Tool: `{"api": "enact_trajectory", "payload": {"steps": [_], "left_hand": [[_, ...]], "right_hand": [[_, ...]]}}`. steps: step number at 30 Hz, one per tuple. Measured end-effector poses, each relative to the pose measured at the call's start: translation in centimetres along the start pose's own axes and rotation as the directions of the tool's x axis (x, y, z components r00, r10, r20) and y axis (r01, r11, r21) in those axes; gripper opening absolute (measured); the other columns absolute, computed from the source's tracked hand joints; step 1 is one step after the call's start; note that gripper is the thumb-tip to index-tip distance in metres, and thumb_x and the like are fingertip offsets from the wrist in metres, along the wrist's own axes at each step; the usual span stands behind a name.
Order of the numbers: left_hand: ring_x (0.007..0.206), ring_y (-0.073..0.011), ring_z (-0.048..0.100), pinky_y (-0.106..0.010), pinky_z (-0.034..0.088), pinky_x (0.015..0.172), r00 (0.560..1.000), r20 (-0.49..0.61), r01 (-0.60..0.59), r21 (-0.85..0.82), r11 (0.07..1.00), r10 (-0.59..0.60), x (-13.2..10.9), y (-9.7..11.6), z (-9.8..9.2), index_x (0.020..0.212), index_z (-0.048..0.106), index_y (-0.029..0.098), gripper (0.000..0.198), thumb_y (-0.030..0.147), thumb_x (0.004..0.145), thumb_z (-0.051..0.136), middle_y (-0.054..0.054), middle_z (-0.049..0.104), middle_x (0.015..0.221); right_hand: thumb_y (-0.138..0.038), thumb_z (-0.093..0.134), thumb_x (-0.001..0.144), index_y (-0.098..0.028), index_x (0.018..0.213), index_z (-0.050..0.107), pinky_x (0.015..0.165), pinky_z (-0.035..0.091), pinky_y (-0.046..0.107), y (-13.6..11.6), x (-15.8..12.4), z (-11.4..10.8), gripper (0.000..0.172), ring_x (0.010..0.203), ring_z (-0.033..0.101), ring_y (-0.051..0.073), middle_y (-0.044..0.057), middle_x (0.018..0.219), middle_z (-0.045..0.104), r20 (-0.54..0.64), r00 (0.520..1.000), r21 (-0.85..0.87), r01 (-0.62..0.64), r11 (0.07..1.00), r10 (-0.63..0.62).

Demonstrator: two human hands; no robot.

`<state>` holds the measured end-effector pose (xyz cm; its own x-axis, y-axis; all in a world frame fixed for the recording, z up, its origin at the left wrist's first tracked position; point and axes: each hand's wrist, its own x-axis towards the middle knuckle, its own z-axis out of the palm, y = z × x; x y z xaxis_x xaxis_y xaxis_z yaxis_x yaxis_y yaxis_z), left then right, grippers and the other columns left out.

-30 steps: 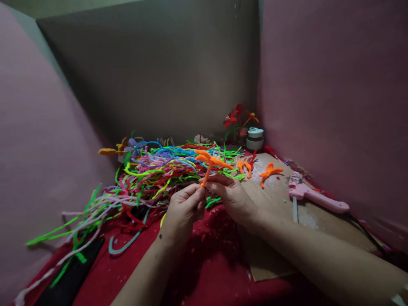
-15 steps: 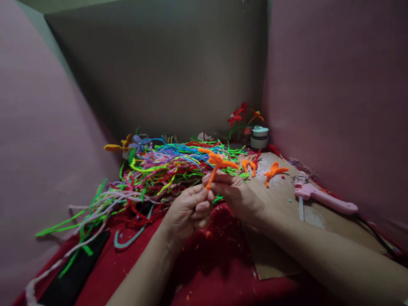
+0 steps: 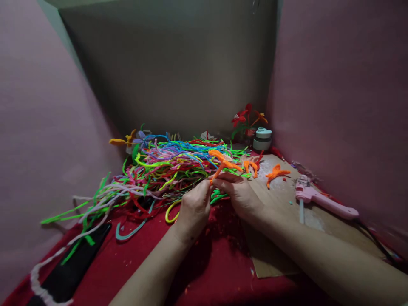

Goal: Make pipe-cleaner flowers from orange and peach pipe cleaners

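An orange pipe cleaner flower (image 3: pixel 224 163) with a pale centre tilts up and away between my hands. My left hand (image 3: pixel 196 203) is closed, thumb and fingers pinching the lower end of its stem. Just beside it, my right hand (image 3: pixel 238 193) pinches the same stem with thumb and forefinger. The fingertips nearly meet there and hide the very end of the stem. Behind my hands lies a large heap of coloured pipe cleaners (image 3: pixel 178 163). Two more orange pieces, a bent one (image 3: pixel 250 166) and a petalled one (image 3: pixel 276 173), lie to the right.
A pink glue gun (image 3: pixel 325 202) rests on a brown board (image 3: pixel 274 250) at the right. Finished red flowers (image 3: pixel 241 117) stand by a lidded jar (image 3: pixel 262 139) at the back. A black flat object (image 3: pixel 76 263) lies front left on the red cloth (image 3: pixel 127 272).
My left hand has turned over and closed more tightly at the stem, its back now showing. The flower has tilted further right. The whole view has shifted slightly.
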<state>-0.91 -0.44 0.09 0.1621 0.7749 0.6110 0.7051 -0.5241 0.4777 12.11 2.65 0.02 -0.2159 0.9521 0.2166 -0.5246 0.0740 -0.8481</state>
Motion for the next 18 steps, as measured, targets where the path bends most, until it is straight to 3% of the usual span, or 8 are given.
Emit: {"api": "enact_trajectory", "payload": {"steps": [4, 8, 13, 18], "left_hand": [[0.055, -0.0099, 0.038, -0.021, 0.032, 0.056, 0.989, 0.012, 0.148, -0.156, 0.977, -0.148, 0.3, 0.2, -0.3, 0.072, 0.055, 0.018, 0.02, 0.026, 0.088, 0.045, 0.004, 0.044, 0.06], [0.054, -0.0088, 0.032, -0.02, 0.028, 0.05, 0.951, 0.091, 0.307, -0.364, 0.879, -0.295, 0.6, 0.4, -0.3, 0.068, 0.054, 0.017, 0.023, 0.032, 0.085, 0.051, 0.005, 0.037, 0.057], [0.045, -0.0057, 0.028, -0.02, 0.021, 0.042, 0.886, 0.195, 0.447, -0.601, 0.663, -0.42, 0.9, 0.5, -0.2, 0.066, 0.055, 0.016, 0.024, 0.036, 0.078, 0.06, 0.007, 0.035, 0.051], [0.036, -0.0031, 0.027, -0.018, 0.02, 0.037, 0.834, 0.358, 0.532, -0.723, 0.441, -0.42, 1.2, 1.0, -0.6, 0.069, 0.055, 0.016, 0.024, 0.037, 0.075, 0.065, 0.009, 0.038, 0.046]], "right_hand": [[-0.024, 0.078, 0.057, -0.021, 0.07, 0.073, 0.076, 0.044, 0.03, -0.4, -0.3, 0.3, 0.014, 0.069, 0.056, 0.014, -0.002, 0.069, 0.067, -0.003, 1.0, -0.006, -0.012, 1.0, 0.012], [-0.026, 0.078, 0.06, -0.02, 0.072, 0.072, 0.076, 0.045, 0.029, -1.1, -0.7, 0.6, 0.015, 0.071, 0.056, 0.013, -0.002, 0.072, 0.066, 0.06, 0.998, -0.056, -0.011, 0.998, 0.015], [-0.025, 0.075, 0.063, -0.02, 0.071, 0.072, 0.076, 0.046, 0.031, -1.2, -0.5, 0.4, 0.011, 0.071, 0.056, 0.014, -0.002, 0.069, 0.065, 0.082, 0.997, -0.117, 0.024, 0.993, -0.015], [-0.023, 0.071, 0.066, -0.019, 0.073, 0.073, 0.077, 0.045, 0.031, -1.1, -0.2, 0.0, 0.008, 0.071, 0.058, 0.014, 0.0, 0.071, 0.066, 0.109, 0.992, -0.178, 0.081, 0.981, -0.062]]}}
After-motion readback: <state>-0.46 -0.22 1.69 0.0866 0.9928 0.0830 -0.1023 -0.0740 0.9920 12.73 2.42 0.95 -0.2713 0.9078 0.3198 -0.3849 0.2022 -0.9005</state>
